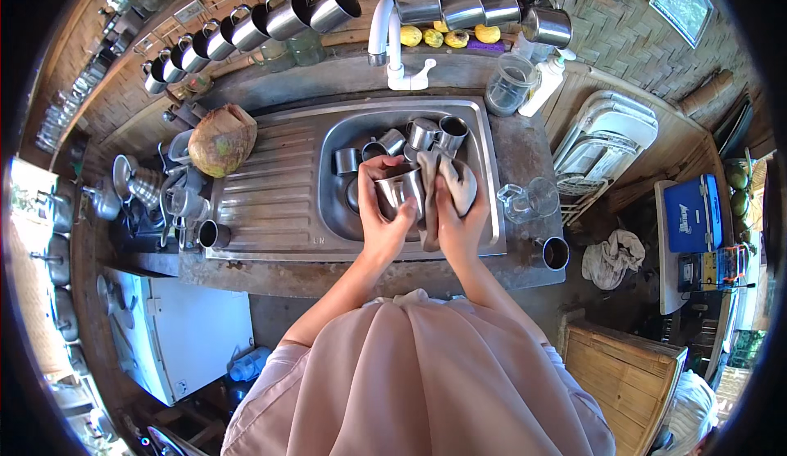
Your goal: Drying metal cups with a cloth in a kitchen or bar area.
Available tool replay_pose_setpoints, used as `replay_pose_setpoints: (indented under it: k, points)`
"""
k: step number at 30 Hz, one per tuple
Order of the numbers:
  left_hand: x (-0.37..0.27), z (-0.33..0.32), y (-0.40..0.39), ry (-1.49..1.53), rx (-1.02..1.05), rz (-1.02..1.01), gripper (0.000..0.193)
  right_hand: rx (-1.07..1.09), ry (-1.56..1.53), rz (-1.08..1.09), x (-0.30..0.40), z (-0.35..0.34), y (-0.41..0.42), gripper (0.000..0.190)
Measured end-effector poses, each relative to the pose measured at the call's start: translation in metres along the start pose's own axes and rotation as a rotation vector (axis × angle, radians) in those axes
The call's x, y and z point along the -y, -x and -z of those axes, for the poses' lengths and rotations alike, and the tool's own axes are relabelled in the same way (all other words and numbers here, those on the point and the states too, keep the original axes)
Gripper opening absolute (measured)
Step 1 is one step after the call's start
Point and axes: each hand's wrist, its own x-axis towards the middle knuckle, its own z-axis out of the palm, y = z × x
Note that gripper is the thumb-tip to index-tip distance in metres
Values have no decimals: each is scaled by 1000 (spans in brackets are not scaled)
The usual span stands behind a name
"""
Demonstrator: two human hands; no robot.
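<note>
Over the front of the steel sink (495, 210), my left hand (386, 210) holds a shiny metal mug (398, 190), its fingers around the rim and side. Against the mug's right side, my right hand (461, 216) grips a beige cloth (455, 179) that hangs down between the two hands. Several metal mugs (423, 133) lie in the basin behind and beside my hands, some upright and some tipped. The part of the basin under my hands is hidden.
A white faucet (387, 32) stands behind the basin. A coconut (222, 139) sits at the ribbed drainboard's (270, 192) back left. Glass mugs (529, 201) and a metal mug (555, 253) stand right of the sink; another metal mug (214, 233) is at front left. Mugs (418, 1) hang above.
</note>
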Motion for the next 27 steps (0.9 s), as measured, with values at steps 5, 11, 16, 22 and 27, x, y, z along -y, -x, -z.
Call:
replay_pose_setpoints:
  k: [5, 11, 16, 22, 27]
  points:
    - [-17, -4, -5, 223, 167, -38, 47, 41, -156, -156, -24, -3, 5, 26]
    - [-13, -7, -10, 183, 277, 64, 47, 138, -760, -743, -45, 2, 23, 38]
    - [1, 6, 3, -296, -41, -80, 33, -143, -722, -689, -18, 5, 9, 46]
    - [-22, -5, 4, -113, 73, 199, 55, -142, -139, -31, 0, -3, 5, 22]
    - [-18, 0, 2, 274, 128, 437, 57, -292, -234, -63, -5, -8, 2, 22]
